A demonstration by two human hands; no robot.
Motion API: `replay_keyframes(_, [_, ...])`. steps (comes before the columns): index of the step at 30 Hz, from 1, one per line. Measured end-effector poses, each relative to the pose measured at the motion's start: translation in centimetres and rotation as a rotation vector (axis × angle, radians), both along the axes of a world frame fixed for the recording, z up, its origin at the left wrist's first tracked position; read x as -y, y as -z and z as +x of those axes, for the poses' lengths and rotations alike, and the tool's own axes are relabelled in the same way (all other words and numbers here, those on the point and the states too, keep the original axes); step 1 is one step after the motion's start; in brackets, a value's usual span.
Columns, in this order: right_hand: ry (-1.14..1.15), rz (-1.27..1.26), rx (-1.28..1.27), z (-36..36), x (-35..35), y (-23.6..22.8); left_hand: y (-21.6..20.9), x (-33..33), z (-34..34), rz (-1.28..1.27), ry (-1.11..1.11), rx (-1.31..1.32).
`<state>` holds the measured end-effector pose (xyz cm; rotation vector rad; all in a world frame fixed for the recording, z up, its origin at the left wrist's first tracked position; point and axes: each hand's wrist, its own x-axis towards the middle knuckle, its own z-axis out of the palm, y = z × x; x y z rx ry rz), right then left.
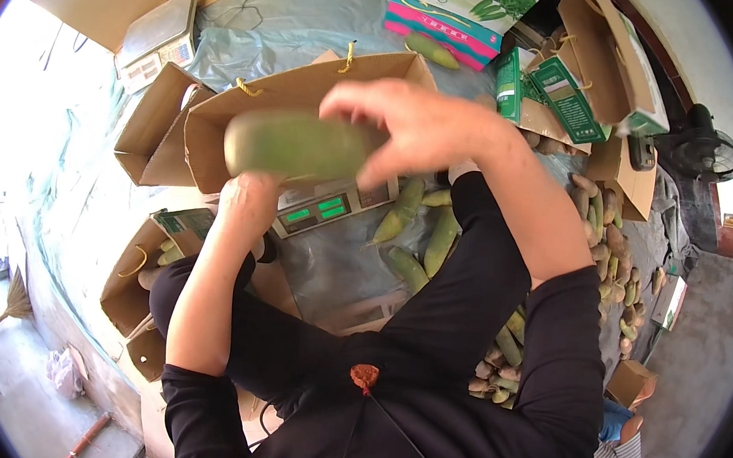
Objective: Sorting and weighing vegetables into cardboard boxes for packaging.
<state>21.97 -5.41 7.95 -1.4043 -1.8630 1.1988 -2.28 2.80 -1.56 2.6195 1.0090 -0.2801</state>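
In the head view, the left hand (248, 204) grips, fingers hidden, the blurred green radish (295, 146) above the scale (330, 208), while the right hand (423, 131), half open, curves near its right end, contact unclear; supporting both ends steadily would be wise.

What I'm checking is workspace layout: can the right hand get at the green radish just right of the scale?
Probably yes: the right hand looks near and nothing covers the green radish, though the raised radish may occupy it.

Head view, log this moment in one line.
left hand: near side, green vegetable; right hand: at its right end; scale: display lit
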Motion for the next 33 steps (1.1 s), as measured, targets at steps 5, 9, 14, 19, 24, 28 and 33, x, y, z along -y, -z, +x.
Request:
replay_keyframes(5, [0.175,-0.027,0.489,0.2,-4.2,6.3,-0.1,0.2,0.3,0.009,0.086,0.068])
replay_keyframes(9, [0.053,-0.327,0.840,-2.6,-6.2,11.6,-0.4,0.5,0.4,-0.011,0.074,0.034])
replay_keyframes(14, [0.031,-0.438,0.890,-4.0,-6.7,15.7,-0.7,0.5,0.9,-0.045,0.056,0.032])
replay_keyframes(19, [0.054,-0.117,0.415,-1.2,-6.6,13.6,-0.4,0.2,0.8,-0.004,0.069,-0.001])
replay_keyframes(24, [-0.021,-0.305,-0.039,3.9,-0.2,2.8,-0.1,0.2,0.9,-0.051,0.049,0.003])
replay_keyframes(28, [-0.099,-0.539,0.034,6.2,3.5,6.4,-0.7,0.3,1.4,-0.092,0.029,0.010])
replay_keyframes(33, [-0.669,-0.610,0.896,-0.7,5.9,20.8,-0.5,0.4,1.3,-0.089,0.018,0.007])
